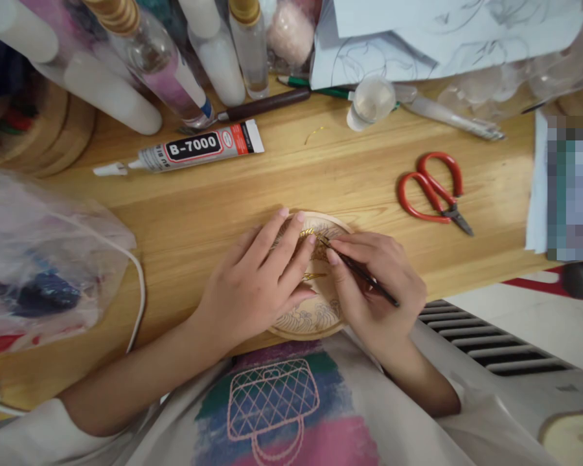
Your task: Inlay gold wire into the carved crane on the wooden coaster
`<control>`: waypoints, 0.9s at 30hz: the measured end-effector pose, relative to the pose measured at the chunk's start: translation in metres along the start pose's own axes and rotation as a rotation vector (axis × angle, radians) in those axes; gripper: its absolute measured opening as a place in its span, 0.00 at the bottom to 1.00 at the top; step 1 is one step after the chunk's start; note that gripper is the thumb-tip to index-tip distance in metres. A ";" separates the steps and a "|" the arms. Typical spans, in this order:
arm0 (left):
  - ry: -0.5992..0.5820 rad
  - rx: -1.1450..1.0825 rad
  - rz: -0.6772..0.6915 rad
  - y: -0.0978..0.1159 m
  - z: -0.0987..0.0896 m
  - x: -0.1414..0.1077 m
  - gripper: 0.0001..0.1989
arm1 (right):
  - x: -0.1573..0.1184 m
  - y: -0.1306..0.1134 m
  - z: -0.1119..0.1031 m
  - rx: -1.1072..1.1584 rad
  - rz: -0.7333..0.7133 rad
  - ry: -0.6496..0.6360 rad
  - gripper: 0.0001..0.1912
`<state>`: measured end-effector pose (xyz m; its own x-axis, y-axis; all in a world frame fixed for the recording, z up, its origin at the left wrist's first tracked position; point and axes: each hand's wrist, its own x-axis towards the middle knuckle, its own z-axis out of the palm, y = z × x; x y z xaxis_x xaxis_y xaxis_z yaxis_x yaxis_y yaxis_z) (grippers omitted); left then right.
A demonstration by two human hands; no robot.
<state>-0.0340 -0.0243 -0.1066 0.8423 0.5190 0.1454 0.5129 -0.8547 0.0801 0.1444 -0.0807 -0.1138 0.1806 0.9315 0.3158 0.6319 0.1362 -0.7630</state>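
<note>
A round wooden piece with dark line drawings of waves lies at the table's front edge, partly under both hands. Gold wire shows on it between the hands, with more gold near the top of the disc. My left hand lies over the disc's left side, fingers spread, fingertips near the gold. In my right hand is a thin dark tool, pinched between thumb and fingers. Its tip touches or hovers at the gold near my left index finger; which one cannot be made out.
Red-handled scissors lie at right, a B-7000 glue tube at upper left. Bottles, a small cup, a pen and drawn sheets line the back. A plastic bag and white cable are left.
</note>
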 end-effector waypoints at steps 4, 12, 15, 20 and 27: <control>0.009 -0.042 -0.003 -0.002 0.002 -0.001 0.26 | 0.000 0.000 0.001 -0.004 0.008 0.012 0.12; 0.038 -0.077 -0.009 -0.006 0.003 -0.001 0.28 | 0.000 -0.001 0.001 0.007 0.023 0.044 0.11; 0.041 -0.081 -0.008 -0.005 0.003 -0.001 0.28 | 0.000 0.000 0.000 0.003 0.003 0.024 0.11; 0.045 -0.081 -0.009 -0.005 0.004 -0.001 0.27 | 0.000 0.002 0.001 -0.021 -0.025 0.018 0.12; 0.049 -0.067 0.000 -0.006 0.003 -0.002 0.26 | -0.001 0.001 0.001 -0.042 -0.037 0.024 0.12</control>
<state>-0.0377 -0.0203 -0.1101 0.8321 0.5199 0.1933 0.4997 -0.8539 0.1456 0.1441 -0.0810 -0.1156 0.1743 0.9175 0.3575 0.6695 0.1558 -0.7263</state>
